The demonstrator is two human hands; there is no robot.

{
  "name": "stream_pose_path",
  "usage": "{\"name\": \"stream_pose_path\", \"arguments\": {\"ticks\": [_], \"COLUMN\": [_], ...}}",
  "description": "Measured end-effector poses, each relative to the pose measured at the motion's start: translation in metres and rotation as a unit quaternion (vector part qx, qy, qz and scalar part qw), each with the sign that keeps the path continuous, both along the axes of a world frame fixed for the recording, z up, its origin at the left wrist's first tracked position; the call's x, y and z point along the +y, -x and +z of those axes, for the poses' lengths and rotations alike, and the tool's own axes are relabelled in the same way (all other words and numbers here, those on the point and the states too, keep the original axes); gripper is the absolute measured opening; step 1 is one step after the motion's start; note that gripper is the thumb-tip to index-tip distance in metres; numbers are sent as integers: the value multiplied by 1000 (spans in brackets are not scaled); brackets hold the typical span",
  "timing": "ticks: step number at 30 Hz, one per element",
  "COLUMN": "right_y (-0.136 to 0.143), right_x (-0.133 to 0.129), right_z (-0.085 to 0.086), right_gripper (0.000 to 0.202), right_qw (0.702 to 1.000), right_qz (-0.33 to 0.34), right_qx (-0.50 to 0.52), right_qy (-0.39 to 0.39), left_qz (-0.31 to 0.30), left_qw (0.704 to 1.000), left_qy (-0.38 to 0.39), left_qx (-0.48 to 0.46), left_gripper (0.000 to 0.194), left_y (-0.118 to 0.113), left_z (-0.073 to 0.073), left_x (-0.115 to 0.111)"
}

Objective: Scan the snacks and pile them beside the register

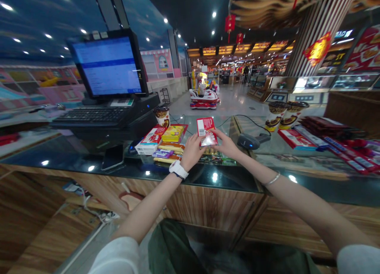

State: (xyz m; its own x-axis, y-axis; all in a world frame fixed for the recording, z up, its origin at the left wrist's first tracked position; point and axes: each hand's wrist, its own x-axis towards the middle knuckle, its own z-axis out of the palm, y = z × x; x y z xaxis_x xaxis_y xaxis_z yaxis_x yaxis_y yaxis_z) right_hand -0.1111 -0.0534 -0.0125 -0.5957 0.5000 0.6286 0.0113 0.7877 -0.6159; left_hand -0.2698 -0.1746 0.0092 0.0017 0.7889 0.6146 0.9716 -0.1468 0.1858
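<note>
Above the glass counter I hold up a small red and white box (pixel 207 131) with a barcode on its side; what is in it I cannot tell. My left hand (pixel 192 149) pinches its lower left edge. At its right edge are the closed fingers of my right hand (pixel 227 144). Left of the box lie a yellow packet (pixel 173 133), a red and white carton (pixel 151 139) and several wrapped snack bars (pixel 170 149). To the right of my right hand rests a dark barcode scanner (pixel 249 141) with a blue light.
A monitor (pixel 108 66) and keyboard (pixel 89 116) stand at the left, with a phone (pixel 113 157) in front. One patterned cup (pixel 162 116) is beside them. Two more cups (pixel 275 116) and a heap of candy packs (pixel 341 141) sit on the right. The scanner's cable (pixel 234 116) crosses the glass.
</note>
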Motion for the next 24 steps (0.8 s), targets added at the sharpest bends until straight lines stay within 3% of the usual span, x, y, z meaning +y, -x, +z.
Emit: {"name": "stream_pose_path", "arguments": {"ticks": [3,5,10,15,19,24], "right_y": [1,0,-8,-6,13,55], "right_x": [-6,-11,-23,-39,-60,-87], "right_z": [5,8,16,29,41,47], "right_gripper": [69,62,46,49,42,39], "right_qw": [999,997,981,954,931,927], "right_qz": [3,-30,-130,-135,-135,-112], "right_qx": [46,48,-56,-142,-179,-154], "right_qy": [-23,-49,-134,-226,-289,-323], "left_qz": [-5,-4,36,109,97,106], "left_qw": [999,998,999,988,980,970], "left_qy": [-42,-57,-38,-75,-113,-151], "left_qx": [-6,-9,13,81,130,157], "left_gripper": [44,43,41,39,33,30], "left_y": [0,0,-2,-6,3,39], "left_z": [4,6,18,27,25,24], "left_x": [-2,-4,-17,-44,-60,-81]}}
